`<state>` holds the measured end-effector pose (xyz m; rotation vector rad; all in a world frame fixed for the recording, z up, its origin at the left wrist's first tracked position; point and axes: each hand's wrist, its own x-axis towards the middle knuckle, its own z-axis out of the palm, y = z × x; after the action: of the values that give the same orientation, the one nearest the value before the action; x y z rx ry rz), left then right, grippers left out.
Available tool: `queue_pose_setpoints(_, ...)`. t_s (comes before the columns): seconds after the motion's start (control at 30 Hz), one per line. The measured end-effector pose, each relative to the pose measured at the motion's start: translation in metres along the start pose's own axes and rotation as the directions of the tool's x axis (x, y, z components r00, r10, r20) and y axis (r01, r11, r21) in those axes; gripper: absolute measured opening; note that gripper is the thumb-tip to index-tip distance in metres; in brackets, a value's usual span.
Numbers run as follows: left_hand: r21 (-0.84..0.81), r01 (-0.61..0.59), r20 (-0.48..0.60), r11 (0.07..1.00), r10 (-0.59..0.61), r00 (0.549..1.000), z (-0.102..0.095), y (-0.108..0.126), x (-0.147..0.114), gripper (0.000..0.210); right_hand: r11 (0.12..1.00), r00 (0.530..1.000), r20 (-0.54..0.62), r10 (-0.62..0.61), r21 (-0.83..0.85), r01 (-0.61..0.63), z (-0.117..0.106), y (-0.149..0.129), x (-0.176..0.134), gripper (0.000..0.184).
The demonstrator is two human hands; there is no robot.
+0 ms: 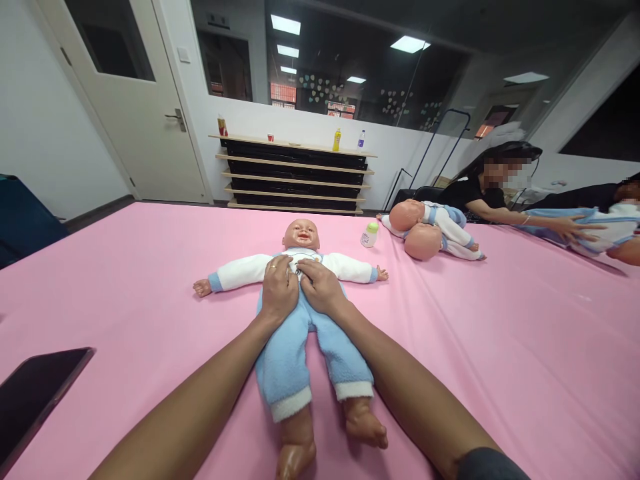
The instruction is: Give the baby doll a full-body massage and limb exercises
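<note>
On my feed I note bright, even light on the sheet (150, 267), with soft shadows beside the doll (287, 343). Lit panels (285, 25) glare in the dark glass (345, 50). Wide-angle distortion tilts the door (117, 127) at left; pixelation masks part of a co-worker (500, 213).

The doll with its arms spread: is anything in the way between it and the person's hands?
Nothing visible is: the left hand and right hand both rest on the front of the doll. The bottle and the other dolls are off to the right, apart from both hands.
</note>
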<state>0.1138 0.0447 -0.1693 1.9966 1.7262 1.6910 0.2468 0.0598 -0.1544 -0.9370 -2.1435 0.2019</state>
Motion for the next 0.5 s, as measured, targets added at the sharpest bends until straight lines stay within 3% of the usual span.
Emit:
queue_pose_setpoints(0.2,-0.031,-0.077,0.085,0.997,0.079,0.993,-0.0027,0.0035,-0.0021,0.034,0.989,0.984,-0.114,0.137,-0.041,-0.142,0.0036,0.0067,-0.0004,0.034)
queue_pose_setpoints(0.37,-0.047,-0.183,0.205,0.982,0.189,0.960,0.0007,-0.0012,-0.0011,0.034,0.972,0.964,-0.167,0.208,-0.071,-0.222,0.0028,0.0084,-0.0015,0.029)
queue_pose_setpoints(0.5,-0.004,-0.186,0.307,0.982,0.179,0.935,0.0033,-0.0035,0.0032,0.039,0.963,0.952,-0.202,0.231,-0.093,-0.253,0.0013,0.0067,-0.0021,0.024)
